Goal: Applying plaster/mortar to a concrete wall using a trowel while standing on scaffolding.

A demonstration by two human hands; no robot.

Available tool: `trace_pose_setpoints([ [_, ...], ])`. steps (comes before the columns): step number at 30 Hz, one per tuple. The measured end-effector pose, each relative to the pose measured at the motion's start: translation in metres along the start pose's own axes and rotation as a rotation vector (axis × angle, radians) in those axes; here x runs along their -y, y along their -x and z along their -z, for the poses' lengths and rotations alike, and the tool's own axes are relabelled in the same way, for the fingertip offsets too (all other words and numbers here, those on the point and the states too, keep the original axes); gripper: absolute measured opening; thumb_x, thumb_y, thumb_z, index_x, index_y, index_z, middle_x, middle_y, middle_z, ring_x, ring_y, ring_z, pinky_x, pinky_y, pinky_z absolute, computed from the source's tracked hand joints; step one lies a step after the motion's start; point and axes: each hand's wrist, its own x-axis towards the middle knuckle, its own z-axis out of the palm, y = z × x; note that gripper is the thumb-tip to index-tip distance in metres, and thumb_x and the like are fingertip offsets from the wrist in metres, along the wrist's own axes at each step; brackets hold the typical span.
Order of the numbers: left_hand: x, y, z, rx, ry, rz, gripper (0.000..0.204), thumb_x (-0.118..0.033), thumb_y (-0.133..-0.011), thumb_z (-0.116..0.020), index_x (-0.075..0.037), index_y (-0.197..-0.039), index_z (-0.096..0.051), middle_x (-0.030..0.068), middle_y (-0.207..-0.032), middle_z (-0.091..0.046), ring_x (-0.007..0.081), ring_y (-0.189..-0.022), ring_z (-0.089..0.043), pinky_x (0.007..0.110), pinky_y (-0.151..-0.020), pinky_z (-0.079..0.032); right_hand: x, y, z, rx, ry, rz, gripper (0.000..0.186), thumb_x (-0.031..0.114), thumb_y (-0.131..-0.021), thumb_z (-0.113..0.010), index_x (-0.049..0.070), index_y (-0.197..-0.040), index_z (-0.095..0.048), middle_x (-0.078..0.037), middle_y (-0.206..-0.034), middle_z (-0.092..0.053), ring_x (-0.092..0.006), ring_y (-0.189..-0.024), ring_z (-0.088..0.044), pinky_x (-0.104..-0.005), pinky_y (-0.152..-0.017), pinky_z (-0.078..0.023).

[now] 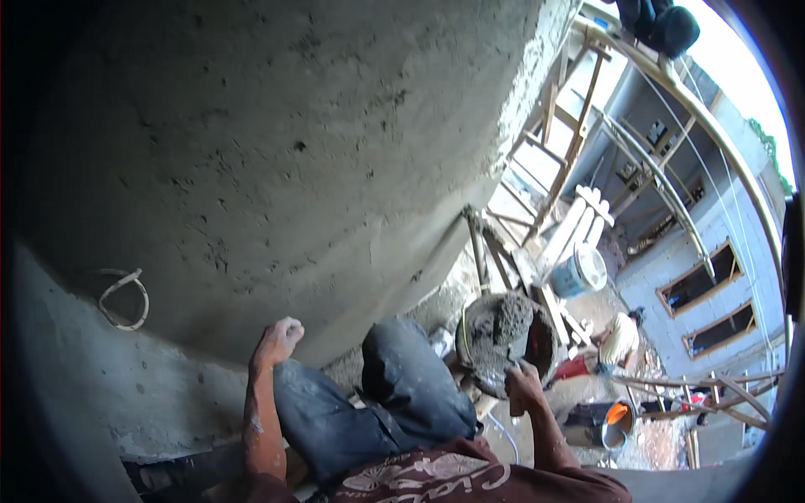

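Observation:
My right hand [526,386] is closed round the handle of a trowel [516,408]. Its blade end is over a round, dark bucket [463,345] of wet grey mortar [482,335], with a heap of mortar [511,317] where the blade lies. My left hand [281,338] is curled into a fist above my left knee, close to the plastered wall [319,168]. Nothing shows between its fingers. The wall's grey surface is mostly smooth, with scattered pits and rough marks.
A loop of pale cable [126,300] sticks out at the left. Beyond the mortar bucket are wooden scaffold poles [579,138], a white-and-blue bucket [579,272] and a container with something orange [616,426]. Another person [619,342] bends over lower down; a further person [662,25] is at the top right.

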Motion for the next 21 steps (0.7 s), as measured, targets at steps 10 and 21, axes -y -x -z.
trace_pose_setpoints([
  [10, 0.022, 0.015, -0.014, 0.060, -0.076, -0.047, 0.037, -0.036, -0.089, -0.062, -0.003, -0.106, -0.067, 0.0104, -0.088, -0.070, 0.0176, -0.074, -0.068, 0.033, -0.068, -0.054, 0.241, 0.001, -0.017, -0.419, -0.323, 0.793, 0.034, 0.030, -0.098, -0.042, -0.001, -0.092, -0.055, -0.010, -0.070, -0.058, -0.0168, -0.054, -0.053, -0.0309, -0.049, -0.044],
  [21, 0.023, -0.002, 0.002, 0.062, 0.079, 0.117, 0.040, -0.039, -0.090, -0.061, -0.004, -0.110, -0.065, 0.0084, -0.090, -0.069, 0.0142, -0.071, -0.065, 0.029, -0.063, -0.053, 0.534, 0.091, 0.019, -1.398, -0.963, 1.597, 0.041, 0.029, -0.084, -0.067, 0.001, -0.111, -0.056, -0.013, -0.107, -0.061, -0.0253, -0.086, -0.063, -0.0351, -0.075, -0.054],
])
